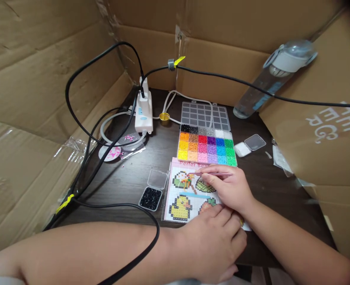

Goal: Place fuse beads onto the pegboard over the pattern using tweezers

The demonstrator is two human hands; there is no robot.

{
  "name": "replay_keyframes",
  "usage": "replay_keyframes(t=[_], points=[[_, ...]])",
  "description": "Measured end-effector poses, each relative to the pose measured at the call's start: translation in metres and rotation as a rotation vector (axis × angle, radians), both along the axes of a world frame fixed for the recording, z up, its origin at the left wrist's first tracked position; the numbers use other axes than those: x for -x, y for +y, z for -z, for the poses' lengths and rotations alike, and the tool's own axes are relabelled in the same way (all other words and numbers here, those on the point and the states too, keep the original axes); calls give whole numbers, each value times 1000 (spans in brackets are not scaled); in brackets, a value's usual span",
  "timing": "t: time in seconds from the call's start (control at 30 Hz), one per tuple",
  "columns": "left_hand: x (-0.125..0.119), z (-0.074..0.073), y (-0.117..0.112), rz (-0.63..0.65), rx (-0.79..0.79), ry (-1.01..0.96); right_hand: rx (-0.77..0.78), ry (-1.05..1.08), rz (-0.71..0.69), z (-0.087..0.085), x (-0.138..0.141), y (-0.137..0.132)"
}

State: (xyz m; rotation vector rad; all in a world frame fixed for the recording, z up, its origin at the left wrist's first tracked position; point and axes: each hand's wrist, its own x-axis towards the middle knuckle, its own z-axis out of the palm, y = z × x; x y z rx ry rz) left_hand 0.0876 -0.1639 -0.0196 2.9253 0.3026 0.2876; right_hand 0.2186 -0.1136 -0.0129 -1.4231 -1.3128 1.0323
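A clear pegboard [179, 194] lies on a pattern sheet with bead pictures of a yellow duck and other figures. My right hand [230, 188] pinches thin metal tweezers [213, 173], whose tip touches the upper figure on the board. My left hand [215, 241] rests flat on the board's near right corner, fingers together, holding it down. Just behind the board sits an open bead box [206, 148] with several coloured compartments, lid [205, 115] folded back. A small open case of black beads [150, 198] stands left of the board.
Cardboard walls enclose the dark wooden table [133, 178]. Black cables [103, 158] loop across the left side and over my left forearm. A white power adapter [143, 111], a gold cap [164, 116], a water bottle [270, 79] and a small white-bead case [242, 149] stand around.
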Motion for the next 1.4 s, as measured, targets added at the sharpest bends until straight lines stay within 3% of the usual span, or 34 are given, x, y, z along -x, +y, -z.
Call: replay_keyframes(t=[0.4,1.4], points=[[-1,1,0,-35,42,-26,-41,-39,-30,8,-1,-1],[-1,1,4,7,57,-17,-41,-79,-19,3,0,0]])
